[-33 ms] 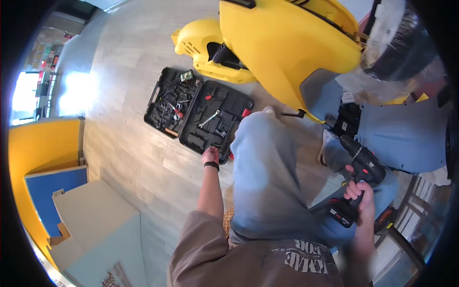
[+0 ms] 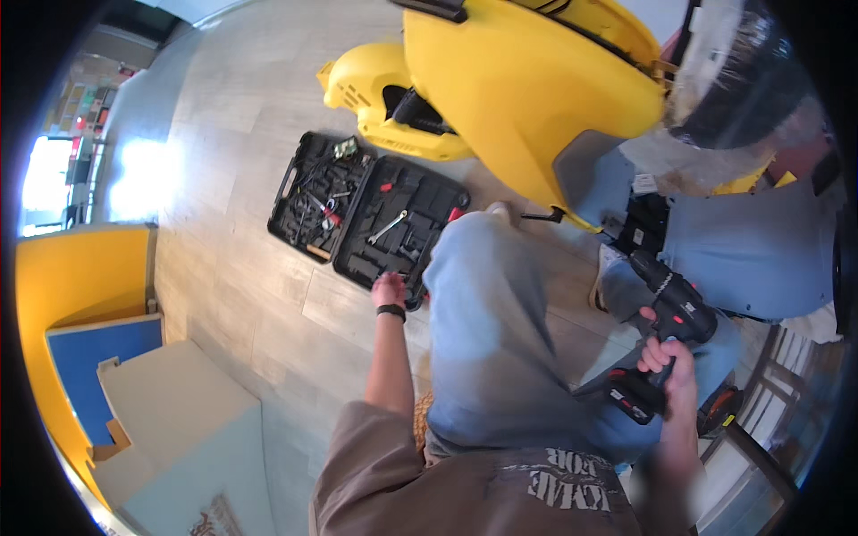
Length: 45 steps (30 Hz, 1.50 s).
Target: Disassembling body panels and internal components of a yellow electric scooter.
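My right hand point(image 2: 668, 357) is wrapped round the grip of a black cordless drill point(image 2: 672, 305), held over my right leg with its chuck toward the upper left. My left hand point(image 2: 389, 290) reaches to the near edge of an opened black tool case point(image 2: 362, 205) on the floor. Its fingers look curled in; whatever they hold, if anything, is too small to make out. In the case's right half lies a silver wrench point(image 2: 387, 228). The left half holds loose small tools, among them something red-handled point(image 2: 331, 214), and a small green circuit board point(image 2: 345, 148).
A large yellow machine shell point(image 2: 527, 89) stands beyond the case, with a smaller yellow housing point(image 2: 384, 94) beside it. Grey-blue panels point(image 2: 724, 250) and a plastic-wrapped black item point(image 2: 751, 89) sit at the right. A pale box point(image 2: 179, 420) and yellow panel point(image 2: 85, 268) are at the left.
The whole view shifts slightly. My left hand stays at the case's near edge, and my right hand still grips the drill.
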Each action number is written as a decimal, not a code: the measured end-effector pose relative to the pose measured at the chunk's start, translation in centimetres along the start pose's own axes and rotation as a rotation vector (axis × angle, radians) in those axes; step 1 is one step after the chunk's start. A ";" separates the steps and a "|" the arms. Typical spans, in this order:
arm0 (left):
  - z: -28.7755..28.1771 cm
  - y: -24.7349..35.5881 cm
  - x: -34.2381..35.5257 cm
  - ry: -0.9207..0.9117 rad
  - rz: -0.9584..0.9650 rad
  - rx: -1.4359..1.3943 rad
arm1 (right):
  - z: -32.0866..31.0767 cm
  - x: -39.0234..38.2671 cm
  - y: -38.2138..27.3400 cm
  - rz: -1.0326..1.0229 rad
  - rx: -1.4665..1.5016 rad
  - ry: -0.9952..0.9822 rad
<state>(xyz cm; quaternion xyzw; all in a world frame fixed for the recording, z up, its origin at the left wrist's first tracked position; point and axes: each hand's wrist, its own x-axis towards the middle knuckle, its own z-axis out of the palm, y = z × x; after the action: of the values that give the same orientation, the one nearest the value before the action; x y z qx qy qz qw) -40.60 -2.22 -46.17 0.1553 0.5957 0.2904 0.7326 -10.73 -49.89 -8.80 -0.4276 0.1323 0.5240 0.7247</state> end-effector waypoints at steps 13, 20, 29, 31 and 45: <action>32.9 8.9 -48.7 -1.454 0.676 0.233 | -2.0 -3.1 -3.6 -0.432 -0.470 -0.287; 39.1 1.7 -50.6 -1.533 0.495 0.201 | -0.2 -1.1 -3.2 -0.622 0.144 -0.564; 39.7 -0.9 -51.2 -1.500 0.512 0.310 | -2.3 -1.1 -2.5 -0.444 0.095 -0.670; 39.6 -0.9 -51.3 -1.572 0.540 0.391 | -2.2 -0.9 -2.5 -0.419 0.130 -0.640; 40.5 -1.2 -50.4 -1.551 0.647 0.424 | -1.9 -1.0 -2.9 -0.412 0.200 -0.640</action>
<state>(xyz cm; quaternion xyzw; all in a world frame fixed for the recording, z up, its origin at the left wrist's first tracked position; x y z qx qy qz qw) -7.46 -29.16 2.35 0.6048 -0.1043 0.1795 0.7689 -8.16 -52.21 -7.93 -0.1872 -0.1386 0.4588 0.8575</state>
